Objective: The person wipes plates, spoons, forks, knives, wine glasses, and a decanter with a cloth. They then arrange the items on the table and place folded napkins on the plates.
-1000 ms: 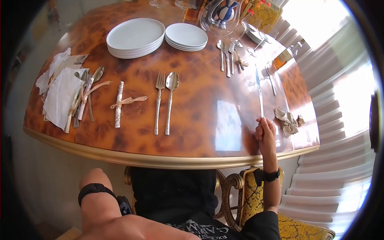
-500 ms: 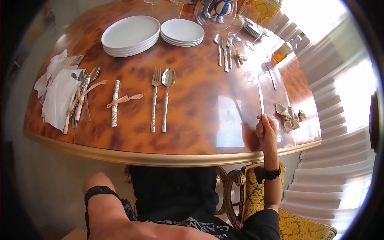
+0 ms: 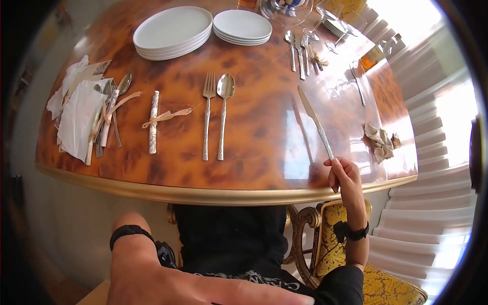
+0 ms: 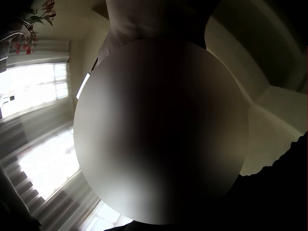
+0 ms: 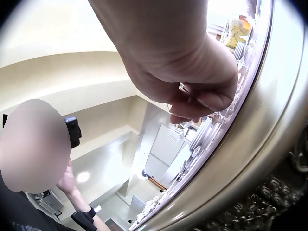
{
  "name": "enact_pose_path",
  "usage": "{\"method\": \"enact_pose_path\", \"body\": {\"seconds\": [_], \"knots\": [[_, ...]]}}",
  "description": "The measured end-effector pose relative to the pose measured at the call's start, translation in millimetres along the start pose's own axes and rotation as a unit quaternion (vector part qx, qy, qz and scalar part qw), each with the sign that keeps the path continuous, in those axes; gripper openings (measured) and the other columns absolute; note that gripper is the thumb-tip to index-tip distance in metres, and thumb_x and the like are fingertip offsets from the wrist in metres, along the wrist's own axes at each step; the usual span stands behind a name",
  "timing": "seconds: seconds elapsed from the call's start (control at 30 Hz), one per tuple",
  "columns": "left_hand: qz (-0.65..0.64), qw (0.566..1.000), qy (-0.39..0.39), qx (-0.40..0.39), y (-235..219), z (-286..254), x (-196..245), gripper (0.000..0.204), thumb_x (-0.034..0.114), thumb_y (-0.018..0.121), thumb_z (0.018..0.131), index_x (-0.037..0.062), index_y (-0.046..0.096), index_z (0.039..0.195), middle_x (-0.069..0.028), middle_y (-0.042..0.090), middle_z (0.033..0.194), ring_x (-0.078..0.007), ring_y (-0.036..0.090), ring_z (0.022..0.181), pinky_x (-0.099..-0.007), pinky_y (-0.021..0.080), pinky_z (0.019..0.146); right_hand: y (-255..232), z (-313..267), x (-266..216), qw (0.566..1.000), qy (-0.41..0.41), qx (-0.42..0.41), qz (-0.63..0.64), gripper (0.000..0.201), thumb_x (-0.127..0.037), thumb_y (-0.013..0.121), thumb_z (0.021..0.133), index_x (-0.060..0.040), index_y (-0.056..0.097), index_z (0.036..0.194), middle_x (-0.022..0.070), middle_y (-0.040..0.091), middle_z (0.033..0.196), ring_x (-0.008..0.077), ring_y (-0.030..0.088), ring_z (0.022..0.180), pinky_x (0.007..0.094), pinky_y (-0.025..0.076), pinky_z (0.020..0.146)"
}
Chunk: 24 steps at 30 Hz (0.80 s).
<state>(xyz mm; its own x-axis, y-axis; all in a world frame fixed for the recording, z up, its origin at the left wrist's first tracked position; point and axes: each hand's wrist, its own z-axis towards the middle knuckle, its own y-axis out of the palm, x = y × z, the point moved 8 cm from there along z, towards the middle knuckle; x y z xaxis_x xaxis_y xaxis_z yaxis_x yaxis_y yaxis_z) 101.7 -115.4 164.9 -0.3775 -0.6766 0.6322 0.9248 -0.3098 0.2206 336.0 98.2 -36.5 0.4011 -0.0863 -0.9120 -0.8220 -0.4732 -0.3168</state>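
Note:
My right hand pinches the handle end of a table knife near the table's front right edge. The blade points away and to the left, over the glossy table. In the right wrist view the curled fingers show close to the table edge. My left hand is raised close to the head camera, back of the hand showing and one straight finger stretched to the right; its other fingers are hidden. A fork and a spoon lie side by side, left of the knife.
A ribbon-tied rolled napkin lies left of the fork, beside white napkins and bundled cutlery. Stacked large plates and small plates stand behind. Further cutlery and a crumpled cloth lie right.
The knife has swung leftward from nearly straight ahead, and the right hand has come slightly nearer the front edge. My left hand now shows larger at the bottom, its finger reaching right.

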Motion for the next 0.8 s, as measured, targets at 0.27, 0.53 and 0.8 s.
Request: {"method": "enact_pose_path", "body": {"seconds": [0.27, 0.53, 0.8], "knots": [[0.032, 0.999, -0.004, 0.024, -2, -3, 6, 0.017, 0.027, 0.051, 0.099, 0.0128, 0.059, 0.101, -0.0098, 0.059, 0.106, -0.0239, 0.057, 0.093, -0.0423, 0.042, 0.088, 18, 5, -4, 0.994, 0.013, -0.047, -0.102, 0.045, -0.015, 0.052, 0.098, 0.0032, 0.042, 0.138, 0.003, 0.058, 0.057, 0.007, 0.05, 0.047, 0.0213, 0.037, 0.045], [0.086, 0.995, 0.02, 0.048, -9, -5, 29, 0.02, 0.026, 0.053, 0.098, 0.0127, 0.063, 0.108, -0.0114, 0.063, 0.114, -0.0258, 0.062, 0.101, -0.0448, 0.045, 0.095, 42, -6, -33, 0.952, -0.115, -0.04, -0.281, 0.063, -0.011, 0.06, 0.09, -0.0018, 0.032, 0.146, 0.0116, 0.064, 0.061, 0.0255, 0.061, 0.053, 0.0343, 0.046, 0.056], [0.26, 0.944, -0.197, 0.049, -90, -29, -36, 0.032, 0.028, 0.052, 0.097, -0.002, 0.063, 0.098, -0.0165, 0.066, 0.097, -0.028, 0.064, 0.092, -0.0411, 0.05, 0.088, 42, -4, -34, 0.914, -0.153, -0.04, -0.374, 0.059, -0.017, 0.063, 0.089, -0.0054, 0.04, 0.142, 0.0113, 0.058, 0.055, 0.0325, 0.057, 0.05, 0.04, 0.042, 0.052]]}}
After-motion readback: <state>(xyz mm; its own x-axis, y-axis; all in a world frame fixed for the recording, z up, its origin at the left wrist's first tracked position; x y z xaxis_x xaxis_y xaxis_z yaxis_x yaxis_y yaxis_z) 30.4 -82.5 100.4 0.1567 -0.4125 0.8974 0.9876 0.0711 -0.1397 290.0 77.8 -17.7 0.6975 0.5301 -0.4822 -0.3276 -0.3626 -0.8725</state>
